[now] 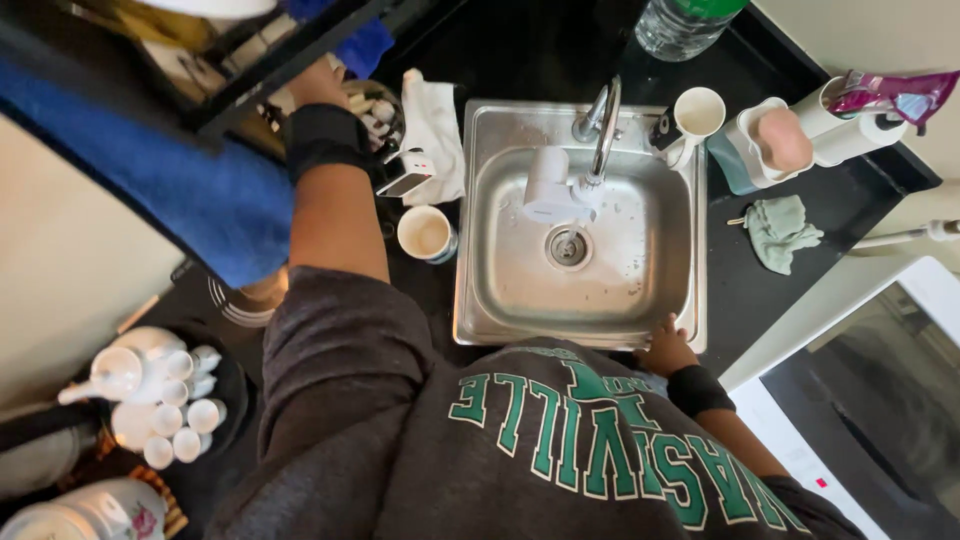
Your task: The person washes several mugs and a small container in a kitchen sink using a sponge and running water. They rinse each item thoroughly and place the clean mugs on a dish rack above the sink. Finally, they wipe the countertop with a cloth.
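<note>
Two hands in view. Left hand reaches up under a black rack, fingers hidden, grip cannot be told; a bowl sits just beside it. Right hand rests on the sink front rim, fingers curled, holding nothing.

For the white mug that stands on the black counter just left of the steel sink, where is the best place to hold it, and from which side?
The white mug with a blue lower band stands upright with its mouth open to the top, and no handle shows from above. Probably best to wrap the hand around its side wall, coming from the sink side; the left forearm crosses its other side. It seems to hold liquid, so keep it level.
</note>
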